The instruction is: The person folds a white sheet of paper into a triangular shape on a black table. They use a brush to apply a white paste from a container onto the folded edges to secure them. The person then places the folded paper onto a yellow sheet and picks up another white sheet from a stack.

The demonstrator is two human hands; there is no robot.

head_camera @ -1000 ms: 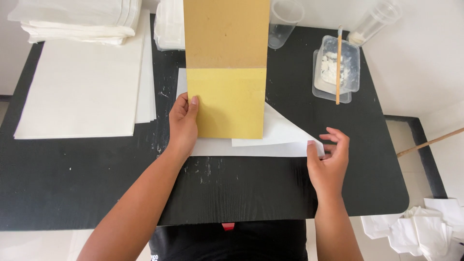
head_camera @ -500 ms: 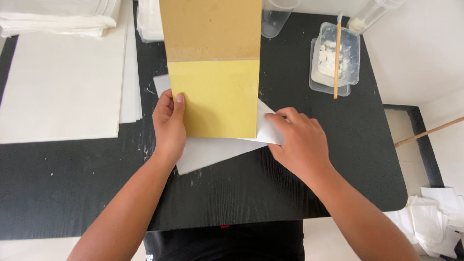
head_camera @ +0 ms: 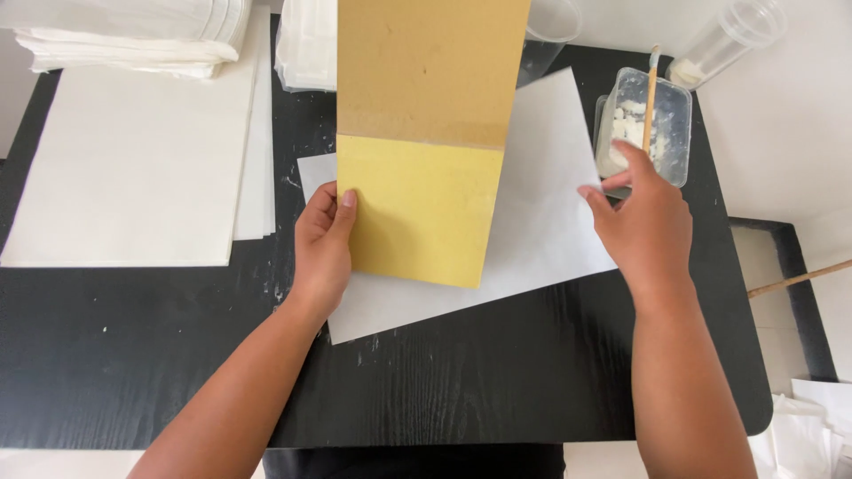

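Two bare hands worked a white paper sheet (head_camera: 541, 213) on a black table (head_camera: 177, 355), and the change over the last second was plain. A moment earlier the sheet's right corner lay folded inward against the yellow card, with the right hand pressing it there; now that flap had been opened again and the paper lay flat and spread wide to the right, its far corner reaching up toward the clear plastic tub (head_camera: 646, 124).

The right hand (head_camera: 641, 222) had swung out with it and sat at the paper's right edge, its grip loosely curled with thumb and fingertips at that edge; whether it pinched the paper or only rested on it could not be told. The left hand (head_camera: 323, 244) had not shifted, its grip spread flat, thumb lying on the left edge of the yellow card (head_camera: 417, 208) and pinning card and paper to the table.

The card, with its brown upper part (head_camera: 426, 66), lay on top of the sheet, slightly left of its middle. A thin brush stick (head_camera: 650, 84) stood in the tub of white paste. Stacks of white paper (head_camera: 133, 160) lay well apart at the left. Judging by this, the fold had been undone rather than set.
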